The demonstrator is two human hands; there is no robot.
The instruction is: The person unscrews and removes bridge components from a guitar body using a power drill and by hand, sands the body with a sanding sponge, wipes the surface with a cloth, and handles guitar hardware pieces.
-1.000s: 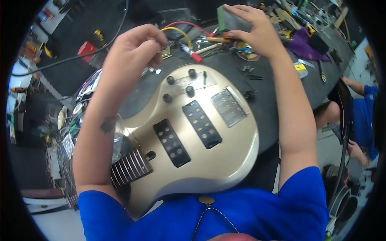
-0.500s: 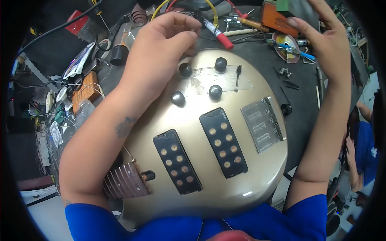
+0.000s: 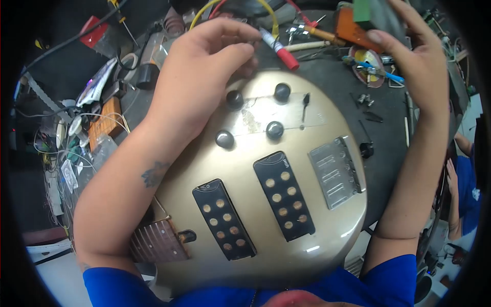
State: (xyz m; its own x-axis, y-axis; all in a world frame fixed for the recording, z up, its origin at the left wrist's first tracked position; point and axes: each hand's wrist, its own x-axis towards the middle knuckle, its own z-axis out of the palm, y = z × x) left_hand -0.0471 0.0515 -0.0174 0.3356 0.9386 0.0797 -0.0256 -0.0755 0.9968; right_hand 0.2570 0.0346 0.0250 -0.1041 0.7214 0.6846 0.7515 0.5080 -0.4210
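Note:
A gold bass guitar body (image 3: 276,204) lies across the bench and against my front, with two black pickups, several dark knobs (image 3: 274,130) and a metal bridge (image 3: 335,174). Over its upper left edge my left hand (image 3: 215,61) is curled, thumb near the fingers; whether anything small is between them does not show. My right hand (image 3: 414,56) grips a green and grey block (image 3: 381,18) at the top right, above an orange block (image 3: 355,28). A red-capped marker (image 3: 279,48) lies just right of my left hand's fingertips.
Behind the guitar are yellow and red cables (image 3: 271,13), a wooden-handled tool (image 3: 322,35) and a disc (image 3: 367,66). Screws (image 3: 365,100) lie right of the body. Wires and a wooden block (image 3: 105,123) are at left. Another person's arm (image 3: 452,199) shows at far right.
The view has moved closer to the guitar since a second ago. My right hand still holds the block, now nearer the top right; my left hand stays curled, now over the body's upper edge.

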